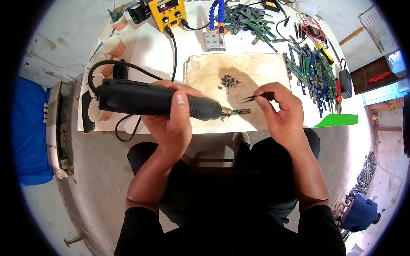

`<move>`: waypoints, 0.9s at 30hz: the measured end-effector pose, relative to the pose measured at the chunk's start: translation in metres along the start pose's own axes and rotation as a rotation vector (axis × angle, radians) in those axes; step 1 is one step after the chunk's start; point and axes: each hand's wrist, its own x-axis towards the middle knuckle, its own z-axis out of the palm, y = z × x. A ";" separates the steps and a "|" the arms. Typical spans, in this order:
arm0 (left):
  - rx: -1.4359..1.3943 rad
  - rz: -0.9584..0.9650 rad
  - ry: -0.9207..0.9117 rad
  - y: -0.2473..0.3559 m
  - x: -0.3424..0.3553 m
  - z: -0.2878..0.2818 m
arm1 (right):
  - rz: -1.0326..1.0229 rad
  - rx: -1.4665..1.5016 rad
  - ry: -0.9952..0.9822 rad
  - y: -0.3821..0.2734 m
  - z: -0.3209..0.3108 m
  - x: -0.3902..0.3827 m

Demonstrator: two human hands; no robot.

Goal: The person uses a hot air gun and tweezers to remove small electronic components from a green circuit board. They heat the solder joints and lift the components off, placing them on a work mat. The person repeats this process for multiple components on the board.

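My left hand point(173, 115) is wrapped round a black hot air gun point(136, 98), held level with its metal nozzle pointing right. Just past the nozzle lies a small green circuit board strip point(243, 111) on the stained tan work mat point(205, 68); the nozzle hides its left part. My right hand point(282, 109) pinches dark tweezers point(262, 96), whose tips point left above the mat, apart from the strip. A little heap of small black chips point(230, 81) sits on the mat beyond the tweezers' tips.
A yellow soldering station point(167, 13) stands at the back, its black cable running forward. Piles of circuit board strips point(245, 19) lie at the back and at the right point(311, 70). Paper cups point(114, 46) line the left edge. Red-handled pliers point(338, 96) lie at right. Another person point(361, 211) sits at far lower right.
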 end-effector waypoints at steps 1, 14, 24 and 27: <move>-0.004 -0.012 0.010 0.001 0.001 0.000 | 0.015 0.018 -0.012 -0.001 -0.003 -0.004; 0.029 0.009 0.017 0.000 0.001 0.001 | -0.066 -0.025 -0.012 -0.003 0.004 -0.018; 0.017 0.006 0.003 0.001 0.001 0.000 | -0.070 -0.067 -0.052 -0.003 0.002 -0.017; 0.003 -0.003 0.003 -0.001 0.001 -0.003 | -0.067 -0.047 -0.047 0.001 0.003 -0.018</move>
